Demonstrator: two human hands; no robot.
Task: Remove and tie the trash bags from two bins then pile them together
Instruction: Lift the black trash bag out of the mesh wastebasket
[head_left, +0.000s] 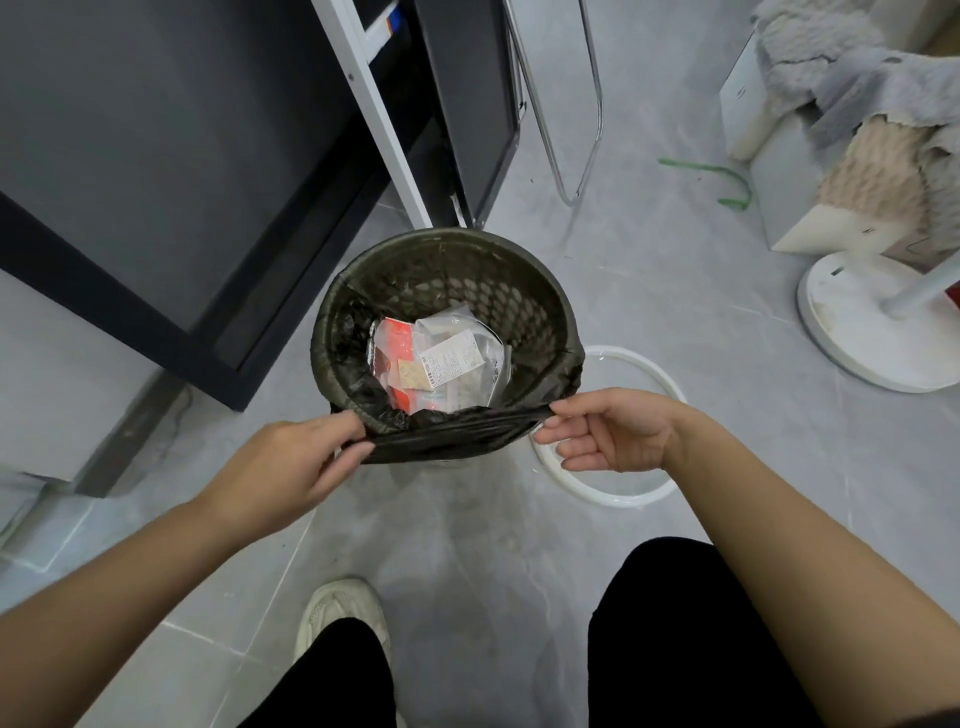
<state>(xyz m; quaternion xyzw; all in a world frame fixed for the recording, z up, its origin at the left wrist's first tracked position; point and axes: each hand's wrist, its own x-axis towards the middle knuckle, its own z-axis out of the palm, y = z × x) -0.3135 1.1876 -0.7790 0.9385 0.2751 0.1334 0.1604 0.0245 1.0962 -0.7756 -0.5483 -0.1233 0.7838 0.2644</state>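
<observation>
A round mesh bin (467, 249) stands on the grey floor in the middle of the head view, lined with a black trash bag (452, 431). Inside lie wrappers and a receipt (441, 358). The bag's near edge is pulled off the rim and stretched into a band. My left hand (291, 467) pinches the left end of that band. My right hand (608, 431) pinches its right end with thumb and forefinger. Only one bin is in view.
A white ring (649, 493) lies on the floor right of the bin. A white fan base (872, 322) and a box draped with grey cloth (852, 78) stand at the right. Dark furniture (156, 156) and a chrome chair leg (582, 130) are behind. My legs and a shoe (337, 613) are below.
</observation>
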